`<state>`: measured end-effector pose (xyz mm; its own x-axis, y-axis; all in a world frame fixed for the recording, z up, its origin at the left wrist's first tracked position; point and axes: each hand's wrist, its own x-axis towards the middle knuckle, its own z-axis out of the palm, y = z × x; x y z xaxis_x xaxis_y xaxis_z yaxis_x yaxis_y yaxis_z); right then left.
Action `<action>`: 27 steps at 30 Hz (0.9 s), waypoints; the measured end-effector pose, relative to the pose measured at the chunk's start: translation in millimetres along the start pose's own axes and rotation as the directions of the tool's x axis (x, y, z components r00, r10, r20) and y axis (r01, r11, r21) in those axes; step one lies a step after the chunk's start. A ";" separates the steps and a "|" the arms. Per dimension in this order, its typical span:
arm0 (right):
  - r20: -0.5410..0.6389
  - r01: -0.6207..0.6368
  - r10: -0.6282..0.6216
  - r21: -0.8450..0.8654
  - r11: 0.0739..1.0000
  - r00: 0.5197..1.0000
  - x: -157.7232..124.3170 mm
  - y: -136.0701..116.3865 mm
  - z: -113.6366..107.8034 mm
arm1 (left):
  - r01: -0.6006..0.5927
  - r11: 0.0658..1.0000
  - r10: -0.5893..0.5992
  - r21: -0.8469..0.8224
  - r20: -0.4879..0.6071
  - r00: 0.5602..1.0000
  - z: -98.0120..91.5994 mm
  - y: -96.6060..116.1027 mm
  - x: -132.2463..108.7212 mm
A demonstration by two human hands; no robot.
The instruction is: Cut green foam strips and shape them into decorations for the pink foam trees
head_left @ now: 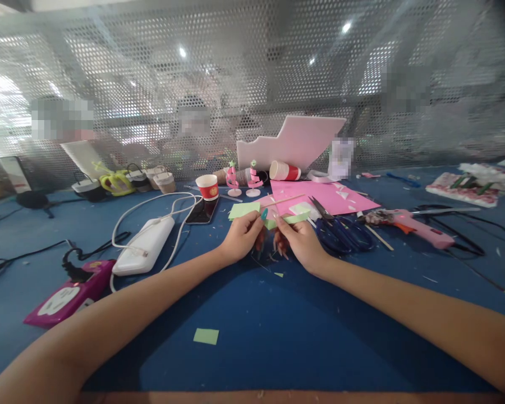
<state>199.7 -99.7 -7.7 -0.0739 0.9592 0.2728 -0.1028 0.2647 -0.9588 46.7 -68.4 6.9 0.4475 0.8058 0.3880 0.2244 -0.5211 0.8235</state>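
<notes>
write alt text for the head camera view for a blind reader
Left hand and right hand hold a green paper strip over a blue table, with scissors and a pink glue gun to the right and a phone to the left.

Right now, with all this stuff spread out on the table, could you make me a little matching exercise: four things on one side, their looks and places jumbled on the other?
Things:
1. Paper strip
2. Scissors
3. Glue gun
4. Power bank

Looks and places:
A. White, with a cable plug lying on top
B. Pink, on the right side of the blue table
C. Light green, held in the right hand
D. Blue-handled, lying with its blades pointing away from the person

Right pairs: 1-C, 2-D, 3-B, 4-A.
</notes>
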 end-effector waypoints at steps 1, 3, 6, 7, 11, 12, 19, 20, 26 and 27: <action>0.007 0.000 0.000 0.011 1.000 1.000 0.1 -0.1 -0.2 | 0.001 1.000 -0.001 0.000 -0.001 1.000 0.1 0.1 0.1; 0.037 0.001 -0.002 0.031 1.000 0.999 0.2 -0.2 -0.6 | 0.002 1.000 -0.002 0.002 0.004 1.000 0.2 0.6 0.1; 0.088 0.006 -0.010 0.049 0.999 0.996 0.2 0.6 -1.0 | 0.001 1.000 -0.001 -0.008 0.027 1.000 0.5 2.1 -0.1; 0.096 0.010 -0.015 0.050 0.999 0.995 0.3 1.0 -1.2 | 0.001 1.000 -0.001 -0.018 0.036 0.999 0.6 2.5 -0.3; 0.102 0.039 -0.044 0.047 0.998 0.994 0.8 1.9 -1.8 | 0.001 0.999 0.002 -0.039 0.066 0.998 1.0 3.5 -0.8; 0.098 0.045 -0.050 0.047 0.998 0.994 1.0 1.7 -1.8 | 0.000 0.999 0.002 -0.037 0.067 0.998 1.1 3.6 -0.8; 0.099 0.036 -0.040 0.042 0.998 0.994 1.3 1.0 -1.6 | 0.028 0.996 -0.021 -0.083 0.085 0.996 1.8 5.6 -1.5; 0.109 0.041 -0.045 0.031 0.999 0.993 1.2 0.6 -1.5 | 0.029 0.996 -0.021 -0.086 0.094 0.995 1.8 5.8 -1.7; 0.106 0.095 -0.090 -0.040 0.995 0.990 -0.8 -3.2 -0.5 | 0.016 0.997 -0.006 -0.079 0.122 0.992 1.2 4.4 -1.5; 0.098 0.101 -0.096 -0.046 0.994 0.991 -1.1 -3.1 -0.5 | 0.015 0.997 -0.005 -0.079 0.122 0.993 1.3 4.2 -1.3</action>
<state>200.6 -101.5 -5.1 -0.1608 0.9150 0.3701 -0.0643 0.3644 -0.9290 48.1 -72.1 9.4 0.5487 0.7679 0.3305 0.1616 -0.4852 0.8593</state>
